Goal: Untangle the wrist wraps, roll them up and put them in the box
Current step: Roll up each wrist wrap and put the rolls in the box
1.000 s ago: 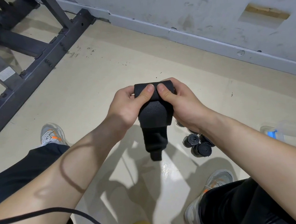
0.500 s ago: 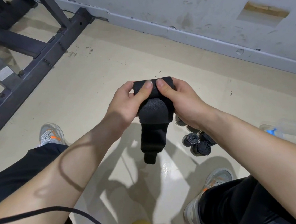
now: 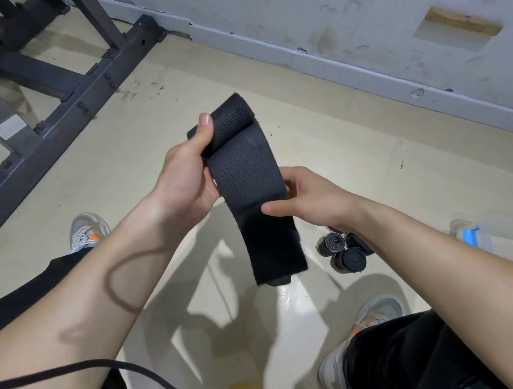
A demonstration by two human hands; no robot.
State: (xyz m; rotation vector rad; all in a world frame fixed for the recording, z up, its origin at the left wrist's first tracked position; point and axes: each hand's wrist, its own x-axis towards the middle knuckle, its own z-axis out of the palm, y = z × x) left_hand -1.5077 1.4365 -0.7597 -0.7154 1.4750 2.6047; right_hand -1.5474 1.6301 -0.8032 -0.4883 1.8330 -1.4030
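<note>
A black wrist wrap (image 3: 247, 176) is held in the air over the floor, its rolled end at the top and its loose tail hanging down. My left hand (image 3: 184, 176) grips the rolled end, thumb on its front. My right hand (image 3: 309, 198) pinches the hanging strip lower down, thumb on the front and fingers behind. Several rolled black wraps (image 3: 344, 253) lie on the floor to the right, partly hidden by my right forearm. The clear plastic box (image 3: 498, 246) with a blue clip sits at the right edge.
A dark metal rack frame (image 3: 60, 87) stands on the floor at upper left. A grey wall with a skirting board (image 3: 346, 69) runs across the back. My two shoes (image 3: 88, 231) (image 3: 373, 318) rest on the beige floor. A black cable (image 3: 134, 367) crosses the lower left.
Both hands held the roll together before. Now my left hand has tilted the roll up to the left, and my right hand has slid down the tail, which hangs longer.
</note>
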